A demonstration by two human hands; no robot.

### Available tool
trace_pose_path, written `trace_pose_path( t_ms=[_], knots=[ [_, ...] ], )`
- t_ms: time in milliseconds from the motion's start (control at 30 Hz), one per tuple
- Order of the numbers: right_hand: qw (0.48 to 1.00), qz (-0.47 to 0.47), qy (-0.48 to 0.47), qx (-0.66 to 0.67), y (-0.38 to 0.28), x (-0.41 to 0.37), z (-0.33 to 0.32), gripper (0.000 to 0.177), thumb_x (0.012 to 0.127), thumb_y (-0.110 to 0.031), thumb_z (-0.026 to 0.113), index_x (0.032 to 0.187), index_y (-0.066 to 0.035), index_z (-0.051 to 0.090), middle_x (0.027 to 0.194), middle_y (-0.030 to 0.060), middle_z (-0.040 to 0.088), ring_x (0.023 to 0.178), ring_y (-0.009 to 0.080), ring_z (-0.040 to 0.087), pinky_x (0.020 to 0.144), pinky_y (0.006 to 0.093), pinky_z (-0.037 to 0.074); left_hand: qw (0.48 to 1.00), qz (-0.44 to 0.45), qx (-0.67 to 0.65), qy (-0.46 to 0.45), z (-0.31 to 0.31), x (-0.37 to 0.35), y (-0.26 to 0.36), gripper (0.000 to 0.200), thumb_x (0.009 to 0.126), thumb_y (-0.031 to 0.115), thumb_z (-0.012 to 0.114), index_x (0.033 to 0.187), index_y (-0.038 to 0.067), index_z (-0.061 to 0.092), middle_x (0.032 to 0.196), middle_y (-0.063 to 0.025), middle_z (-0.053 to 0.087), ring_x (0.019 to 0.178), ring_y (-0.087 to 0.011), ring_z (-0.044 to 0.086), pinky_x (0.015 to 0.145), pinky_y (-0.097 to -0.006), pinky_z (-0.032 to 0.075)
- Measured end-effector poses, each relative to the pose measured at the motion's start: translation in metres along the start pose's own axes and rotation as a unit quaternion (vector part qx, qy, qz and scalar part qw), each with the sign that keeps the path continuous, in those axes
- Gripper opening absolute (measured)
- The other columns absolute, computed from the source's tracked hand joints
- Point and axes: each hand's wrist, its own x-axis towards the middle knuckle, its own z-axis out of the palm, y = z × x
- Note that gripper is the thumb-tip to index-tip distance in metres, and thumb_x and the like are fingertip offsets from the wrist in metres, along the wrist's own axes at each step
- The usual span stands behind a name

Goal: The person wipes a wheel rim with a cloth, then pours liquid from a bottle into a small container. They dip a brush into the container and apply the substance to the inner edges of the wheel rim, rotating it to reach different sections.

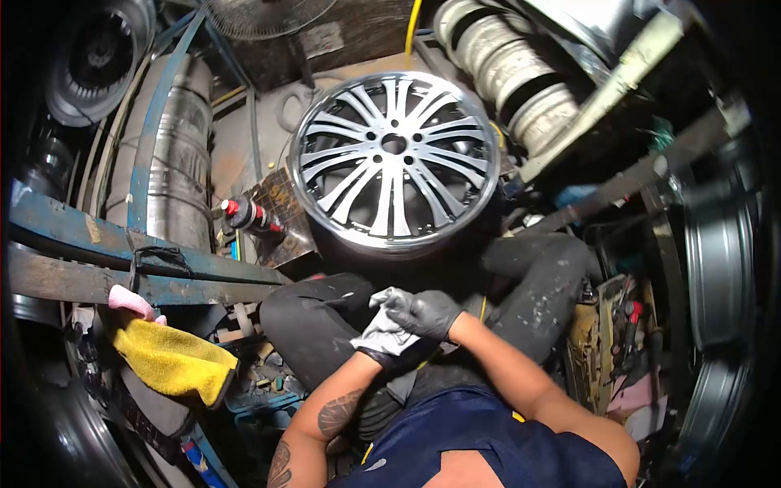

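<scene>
Head view:

1. Hands, two, both black-gloved: left hand (381, 355), lower, partly covered by cloth; right hand (435, 315), above and beside it.
2. White cloth (387, 332), one, grey-white, crumpled. Lies between the hands, above the lap; its upper part sits under the right fingers, its lower part over the left hand.
3. Right fingers: bent, pressing the cloth against the palm side. Left fingers: hidden by the cloth; cannot tell whether spread or closed.
4. Wheel rim (393, 195), one, multi-spoked, bright face upward. Five bolt holes round one centre bore. Lies beyond the fingertips, apart from both hands.
5. Power tool (252, 215), one, black and red, left of the wheel, on a lettered box (286, 199).
6. Hanging cloths, two: yellow cloth (175, 358) and pink cloth (134, 302), at left, near the blue frame (73, 232).
7. Pale rims (521, 85), a row, at least three, upper right; exact count uncertain.
8. Dark rims (720, 264), at least two, one above another, far right.
9. Fan (268, 12), one, top edge, partly cut off.
</scene>
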Motion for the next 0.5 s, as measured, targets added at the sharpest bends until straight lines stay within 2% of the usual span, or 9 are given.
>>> trace_pose_path(
  t_ms=[67, 133, 200, 233, 267, 333, 400, 467, 500],
  knots=[
    [0.993, -0.052, 0.104, -0.002, 0.016, -0.036, -0.031, 0.041, 0.099, -0.049, 0.050, 0.121, -0.018, 0.064, 0.097, 0.0202, 0.070, 0.085, 0.0411, 0.068, 0.075, 0.0505, 0.053, 0.972, 0.161, -0.162, 0.055, 0.029, -0.001, 0.001, 0.042, 0.094, 0.042, 0.049, 0.103, 0.005, 0.068, 0.105, -0.0185, 0.068, 0.100, -0.0349, 0.064, 0.089, -0.0493, 0.049],
    [0.979, -0.042, 0.201, -0.004, 0.054, -0.079, -0.054, 0.033, 0.098, -0.033, 0.057, 0.126, -0.018, 0.064, 0.104, 0.0193, 0.070, 0.090, 0.0394, 0.069, 0.080, 0.0453, 0.055, 0.956, -0.098, -0.230, -0.151, -0.008, -0.014, 0.001, 0.045, 0.100, 0.043, 0.045, 0.117, 0.010, 0.068, 0.122, -0.0161, 0.067, 0.115, -0.0336, 0.062, 0.100, -0.0447, 0.048],
    [0.943, 0.016, 0.325, 0.068, 0.034, -0.147, -0.100, 0.028, 0.095, -0.030, 0.065, 0.114, -0.010, 0.071, 0.098, 0.0126, 0.073, 0.083, 0.0295, 0.070, 0.079, 0.0399, 0.054, 0.952, -0.134, -0.266, -0.072, -0.014, -0.016, -0.002, 0.047, 0.097, 0.046, 0.049, 0.120, 0.009, 0.068, 0.118, -0.0197, 0.069, 0.108, -0.0385, 0.065, 0.095, -0.0496, 0.049],
    [0.891, -0.036, 0.428, 0.148, 0.050, -0.168, -0.103, 0.029, 0.093, -0.030, 0.071, 0.105, -0.003, 0.072, 0.095, 0.0110, 0.072, 0.080, 0.0189, 0.066, 0.075, 0.0354, 0.053, 0.957, -0.128, -0.256, -0.056, -0.009, -0.014, -0.007, 0.048, 0.096, 0.048, 0.051, 0.120, 0.010, 0.068, 0.118, -0.0191, 0.069, 0.108, -0.0385, 0.065, 0.095, -0.0494, 0.049],
    [0.873, 0.224, 0.394, 0.180, 0.079, -0.203, -0.100, 0.030, 0.093, -0.028, 0.073, 0.100, 0.001, 0.070, 0.088, 0.0090, 0.071, 0.076, 0.0126, 0.063, 0.070, 0.0318, 0.052, 0.961, -0.122, -0.245, -0.040, -0.003, -0.013, -0.011, 0.049, 0.096, 0.050, 0.052, 0.120, 0.011, 0.068, 0.118, -0.0184, 0.069, 0.109, -0.0386, 0.065, 0.095, -0.0492, 0.049],
    [0.686, -0.043, 0.639, 0.346, 0.150, -0.232, -0.065, 0.023, 0.094, -0.024, 0.073, 0.102, -0.003, 0.069, 0.083, -0.0031, 0.068, 0.069, 0.0089, 0.059, 0.064, 0.0259, 0.049, 0.953, -0.144, -0.262, -0.041, -0.026, -0.010, -0.002, 0.049, 0.096, 0.051, 0.053, 0.120, 0.011, 0.068, 0.118, -0.0180, 0.069, 0.109, -0.0384, 0.065, 0.094, -0.0487, 0.050],
    [0.512, -0.024, 0.697, 0.502, 0.151, -0.253, -0.053, 0.022, 0.096, -0.020, 0.069, 0.111, -0.005, 0.069, 0.100, -0.0010, 0.068, 0.085, 0.0079, 0.060, 0.074, 0.0255, 0.051, 0.951, -0.151, -0.263, -0.056, -0.033, -0.006, 0.010, 0.049, 0.096, 0.051, 0.054, 0.120, 0.012, 0.068, 0.118, -0.0177, 0.069, 0.109, -0.0383, 0.065, 0.095, -0.0484, 0.050],
    [0.524, 0.006, 0.719, 0.456, 0.203, -0.253, -0.018, 0.024, 0.097, -0.020, 0.067, 0.115, -0.004, 0.068, 0.101, 0.0002, 0.068, 0.091, 0.0107, 0.061, 0.082, 0.0284, 0.051, 0.956, -0.143, -0.243, -0.078, -0.029, 0.003, 0.017, 0.049, 0.096, 0.052, 0.054, 0.120, 0.012, 0.068, 0.119, -0.0177, 0.069, 0.110, -0.0384, 0.065, 0.095, -0.0482, 0.050],
    [0.594, 0.056, 0.730, 0.332, 0.208, -0.251, -0.004, 0.029, 0.097, -0.021, 0.066, 0.117, 0.000, 0.067, 0.103, 0.0042, 0.069, 0.097, 0.0123, 0.060, 0.088, 0.0314, 0.050, 0.954, -0.137, -0.228, -0.135, -0.029, 0.010, 0.018, 0.047, 0.096, 0.050, 0.055, 0.122, 0.012, 0.068, 0.120, -0.0177, 0.068, 0.111, -0.0380, 0.064, 0.095, -0.0485, 0.050]
  ],
)
